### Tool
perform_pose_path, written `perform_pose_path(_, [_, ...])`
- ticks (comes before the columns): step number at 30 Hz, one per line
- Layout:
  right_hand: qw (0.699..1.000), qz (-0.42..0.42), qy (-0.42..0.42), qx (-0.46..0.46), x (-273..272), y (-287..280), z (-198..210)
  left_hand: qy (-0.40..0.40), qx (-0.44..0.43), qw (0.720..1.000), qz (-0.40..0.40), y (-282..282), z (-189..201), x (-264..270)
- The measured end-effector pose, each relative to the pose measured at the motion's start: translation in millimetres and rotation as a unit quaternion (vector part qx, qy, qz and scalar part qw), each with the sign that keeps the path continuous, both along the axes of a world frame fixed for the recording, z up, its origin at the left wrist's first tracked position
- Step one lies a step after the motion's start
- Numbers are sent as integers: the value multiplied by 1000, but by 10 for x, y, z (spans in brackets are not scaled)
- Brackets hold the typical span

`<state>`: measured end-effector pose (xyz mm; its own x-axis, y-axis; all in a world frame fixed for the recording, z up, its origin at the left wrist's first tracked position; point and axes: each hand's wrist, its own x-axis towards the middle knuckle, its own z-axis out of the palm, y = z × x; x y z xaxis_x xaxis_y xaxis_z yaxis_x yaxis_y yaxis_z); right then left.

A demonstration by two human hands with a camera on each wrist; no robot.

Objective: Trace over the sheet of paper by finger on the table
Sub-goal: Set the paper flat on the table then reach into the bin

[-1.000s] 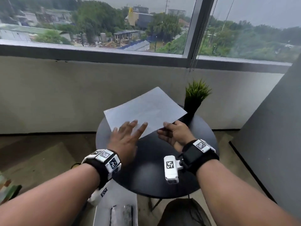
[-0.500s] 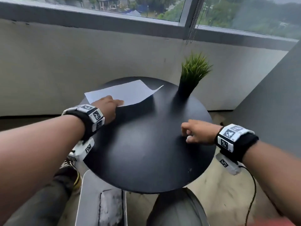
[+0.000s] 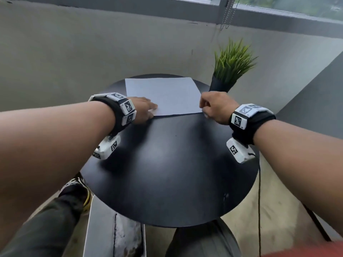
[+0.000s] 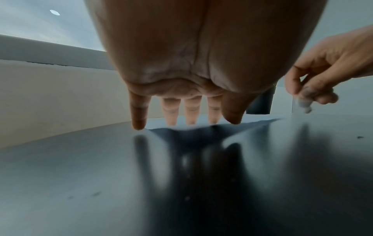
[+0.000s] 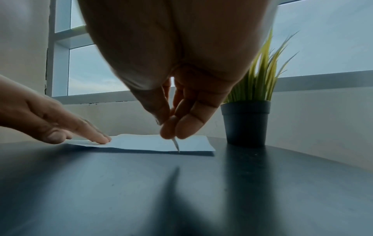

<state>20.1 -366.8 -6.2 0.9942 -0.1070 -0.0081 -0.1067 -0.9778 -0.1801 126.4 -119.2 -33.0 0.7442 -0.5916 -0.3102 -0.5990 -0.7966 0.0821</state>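
A white sheet of paper (image 3: 163,95) lies flat on the far half of the round black table (image 3: 167,164). My left hand (image 3: 146,108) rests with straight fingers (image 4: 189,111) on the sheet's near left corner. My right hand (image 3: 213,106) hovers at the near right corner with its fingers curled. In the right wrist view this right hand (image 5: 169,127) pinches a thin pointed pen-like stick (image 5: 176,146). The stick's tip points down at the paper's (image 5: 151,142) near edge. The left hand (image 5: 60,126) shows there pressing the sheet down.
A potted grass plant (image 3: 230,65) stands at the table's far right, close behind my right hand. A pale wall and a window sill (image 3: 130,8) lie beyond. Below the table are a shoe (image 3: 79,190), a dark stool (image 3: 202,242) and a black cable (image 3: 259,201).
The sheet has swung round and now lies square and flat. My right hand has moved from the table's right side up to the sheet's near right corner. The head view has tilted down.
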Motion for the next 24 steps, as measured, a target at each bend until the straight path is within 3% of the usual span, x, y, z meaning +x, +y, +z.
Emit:
perform_pose_path(4, [999, 27, 30, -7, 138, 95, -111, 17, -11, 1000, 9, -59, -10, 48])
perform_pose_path(8, [999, 49, 22, -10, -2, 168, -163, -13, -27, 995, 97, 226, 39, 112])
perform_pose_path(10, [994, 65, 80, -35, -194, 266, -182, -18, 11, 988, 155, 492, 65, 69])
perform_pose_path(12, [979, 79, 182, -45, -475, 486, -209, 26, 48, 984, 168, 703, 102, -110])
perform_pose_path(15, [949, 159, 269, -41, -881, 872, -136, 82, 56, 993, 63, 832, 138, -578])
perform_pose_path(18, [930, 287, 222, 59, -887, 971, 122, 152, 81, 978, -117, 811, 250, -1157])
perform_pose_path(21, [972, 183, 91, 112, -483, 761, 161, 172, -6, 971, -163, 797, 268, -1215])
perform_pose_path(24, [990, 69, 119, 16, -101, 658, -91, 113, -46, 991, -57, 769, 240, -967])
